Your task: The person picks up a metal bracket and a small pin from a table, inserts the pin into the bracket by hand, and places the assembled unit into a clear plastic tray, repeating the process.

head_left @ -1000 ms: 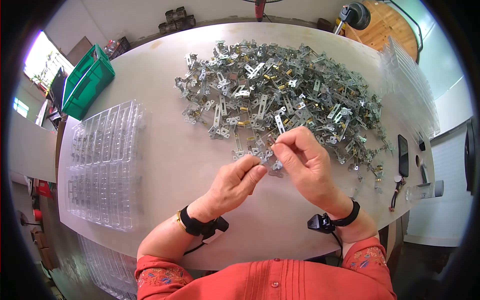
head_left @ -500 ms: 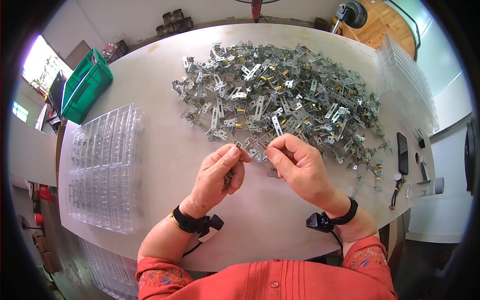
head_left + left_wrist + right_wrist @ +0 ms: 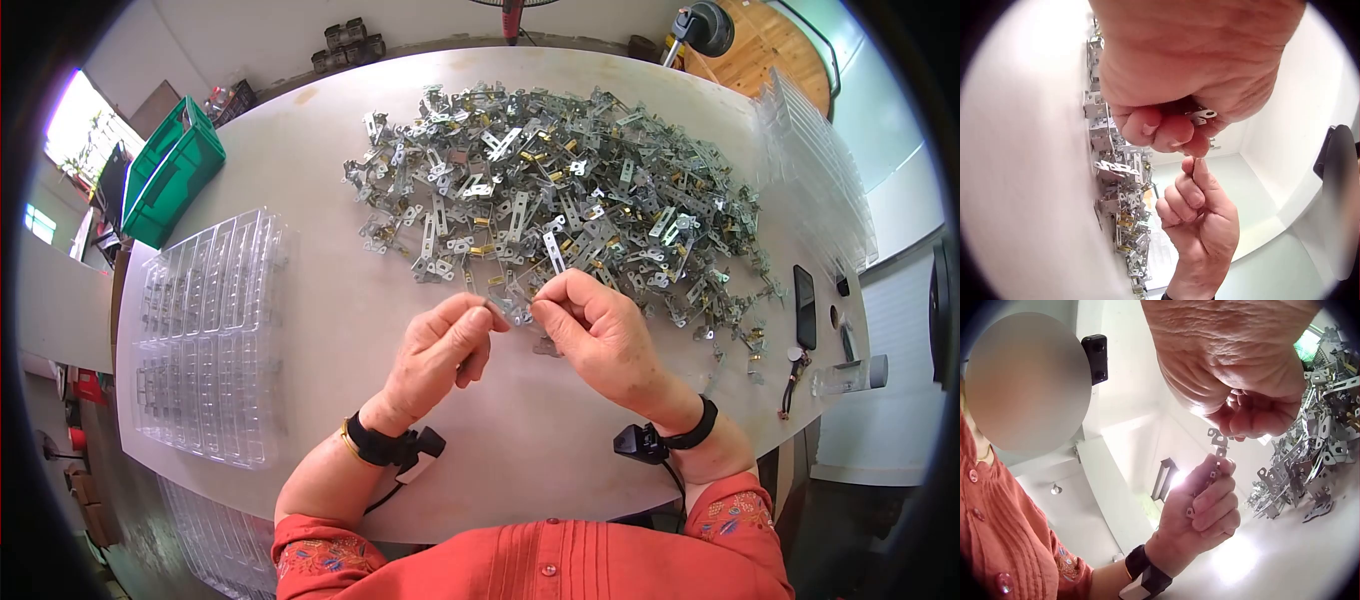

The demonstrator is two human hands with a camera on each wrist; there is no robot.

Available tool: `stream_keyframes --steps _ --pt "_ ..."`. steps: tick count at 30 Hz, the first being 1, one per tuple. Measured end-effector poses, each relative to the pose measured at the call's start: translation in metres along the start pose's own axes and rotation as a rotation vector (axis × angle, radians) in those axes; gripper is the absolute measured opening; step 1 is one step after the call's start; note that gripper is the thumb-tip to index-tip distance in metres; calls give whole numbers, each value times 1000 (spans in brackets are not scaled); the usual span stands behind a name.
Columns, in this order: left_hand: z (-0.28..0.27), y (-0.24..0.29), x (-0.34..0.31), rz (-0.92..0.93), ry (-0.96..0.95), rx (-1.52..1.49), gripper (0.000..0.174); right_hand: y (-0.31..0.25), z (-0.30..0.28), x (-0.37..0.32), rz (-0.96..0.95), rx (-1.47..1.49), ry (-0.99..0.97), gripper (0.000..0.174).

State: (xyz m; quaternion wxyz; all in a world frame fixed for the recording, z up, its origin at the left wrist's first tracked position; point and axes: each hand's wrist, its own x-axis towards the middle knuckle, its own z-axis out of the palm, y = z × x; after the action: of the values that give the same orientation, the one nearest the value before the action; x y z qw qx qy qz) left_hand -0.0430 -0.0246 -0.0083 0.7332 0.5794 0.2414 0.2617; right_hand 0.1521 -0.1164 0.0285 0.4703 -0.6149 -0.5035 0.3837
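My left hand (image 3: 435,345) pinches a flat metal bracket between thumb and forefinger, with its end pointing at the other hand. The right wrist view shows the holed end of this bracket (image 3: 1217,436) sticking up from the left fingertips. More small metal brackets (image 3: 1202,116) are tucked in the left palm under the curled fingers. Close by, my right hand (image 3: 605,330) has thumb and forefinger pinched on a small metal piece, mostly hidden by the fingertips. Both hands are raised over the near edge of a big pile of metal brackets (image 3: 560,190), some with brass-coloured parts.
Clear plastic compartment trays (image 3: 205,340) lie at the left, some cells holding parts. Behind them is a green crate (image 3: 175,170). More clear trays (image 3: 820,170) stand stacked at the right, near a phone (image 3: 805,310) and a clear bottle (image 3: 850,380).
My left hand has turned, shifted up and slightly left, and brought a bracket up between thumb and forefinger, then tipped it toward the right hand. The right hand keeps its pinch, nearly in place.
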Motion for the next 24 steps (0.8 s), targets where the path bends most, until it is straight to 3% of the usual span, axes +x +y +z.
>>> stream_keyframes --steps 4,15,18,22,24 --pt "0 1 -2 -38 -50 48 35 0 -2 1 41 -36 -41 10" --pt "4 2 -2 -110 -107 79 38 0 -13 8 285 372 -244 18" --pt "6 3 -3 -146 -135 75 38 -2 -13 9 312 271 -256 17" --pt "7 6 -4 -168 -216 117 38 12 -13 11 197 245 -274 13" --pt "6 7 -4 -180 -262 151 39 14 -13 11 116 299 -168 10"
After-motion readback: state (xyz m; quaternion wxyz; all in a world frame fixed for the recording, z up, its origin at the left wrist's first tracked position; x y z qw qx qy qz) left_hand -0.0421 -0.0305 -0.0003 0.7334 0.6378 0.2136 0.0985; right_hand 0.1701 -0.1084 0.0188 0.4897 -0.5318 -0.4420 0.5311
